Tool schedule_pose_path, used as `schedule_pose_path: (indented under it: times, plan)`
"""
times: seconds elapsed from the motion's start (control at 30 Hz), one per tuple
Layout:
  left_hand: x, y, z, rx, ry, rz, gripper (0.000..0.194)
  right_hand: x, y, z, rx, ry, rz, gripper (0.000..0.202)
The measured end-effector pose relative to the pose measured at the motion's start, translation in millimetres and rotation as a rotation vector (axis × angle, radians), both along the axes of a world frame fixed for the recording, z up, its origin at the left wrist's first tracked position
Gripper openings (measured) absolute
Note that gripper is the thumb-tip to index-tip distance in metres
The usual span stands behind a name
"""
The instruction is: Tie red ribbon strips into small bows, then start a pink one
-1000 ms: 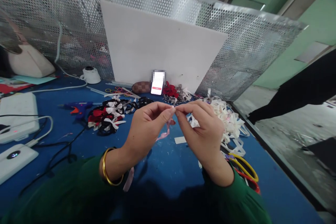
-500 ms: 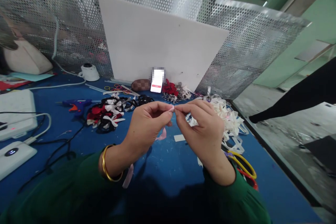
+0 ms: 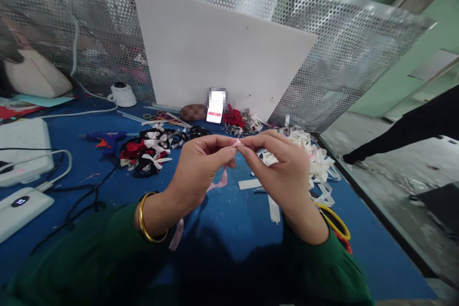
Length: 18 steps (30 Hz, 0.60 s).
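Both my hands meet over the middle of the blue table, pinching a narrow pink ribbon [image 3: 220, 182]. Thumb and forefinger of my left hand [image 3: 201, 167] are closed on it, and its loose tail hangs below that hand and past the wrist. From the other side, my right hand [image 3: 278, 167] pinches the same small bit of ribbon; the exact fold between the fingertips is mostly hidden. Under my right hand lie white ribbon strips [image 3: 250, 184]. Scissors with yellow and red handles [image 3: 337, 222] lie beside my right wrist, partly covered by it.
A blue glue gun [image 3: 109, 140] and a pile of black, red and white bows [image 3: 147, 150] lie to the left. White ribbon pieces [image 3: 319, 162] heap at the right. A lit phone [image 3: 215, 107] leans against a white board [image 3: 222, 48]. White power devices [image 3: 25, 153] with cables sit far left.
My right hand has shifted slightly to the right and its fingers have changed their pinch on the ribbon. More of the white strips shows under it. The view has tilted slightly.
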State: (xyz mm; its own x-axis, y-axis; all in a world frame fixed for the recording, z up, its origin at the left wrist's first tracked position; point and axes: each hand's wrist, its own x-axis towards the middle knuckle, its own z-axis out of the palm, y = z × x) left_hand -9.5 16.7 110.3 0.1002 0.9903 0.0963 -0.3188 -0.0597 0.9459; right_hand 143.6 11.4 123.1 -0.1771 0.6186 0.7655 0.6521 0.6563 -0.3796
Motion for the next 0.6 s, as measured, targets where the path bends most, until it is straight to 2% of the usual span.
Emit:
schedule_pose_path:
  times: [0.1, 0.23, 0.47, 0.6]
  plan:
    - [0.4, 0.1, 1.0, -0.013, 0.044, 0.003, 0.006, -1.8, -0.6, -2.6, 0.052, -0.045, -0.051, 0.009]
    - [0.3, 1.1, 1.4, -0.024, 0.048, 0.001, 0.006, -3.4, -1.6, -3.7, 0.026, -0.012, -0.042, 0.011]
    - [-1.4, 3.0, 2.9, -0.082, -0.020, -0.053, 0.009, 2.9, 2.4, 0.2, -0.194, 0.185, 0.029, 0.015]
    - [-2.6, 1.8, 4.4, -0.137, 0.003, -0.107, 0.008, 7.5, 15.0, -4.5, -0.324, 0.233, 0.174, 0.020]
